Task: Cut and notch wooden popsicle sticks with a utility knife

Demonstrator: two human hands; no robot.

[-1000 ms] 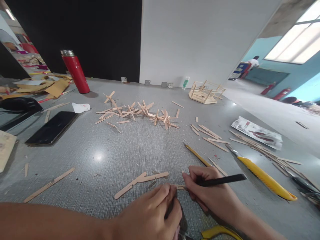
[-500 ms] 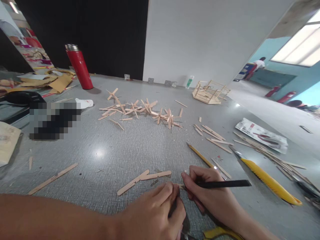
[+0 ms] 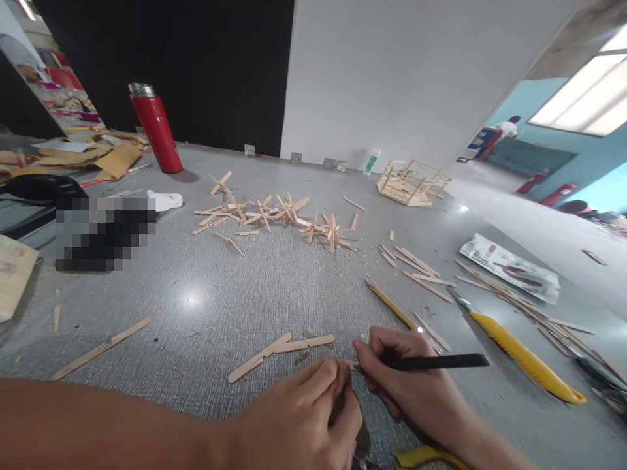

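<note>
Bright window light, tabletop glare, edge distortion

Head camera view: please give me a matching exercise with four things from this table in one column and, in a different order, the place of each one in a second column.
Column one
1. red flask
2. yellow knife
3. black tool
4. stick frame

Column two
a. held in the right hand
b. lying flat on the table, to the right of both hands
c. standing upright at the far left
d. at the far side, near the white wall

Pairs: 1-c, 2-b, 3-a, 4-d
</note>
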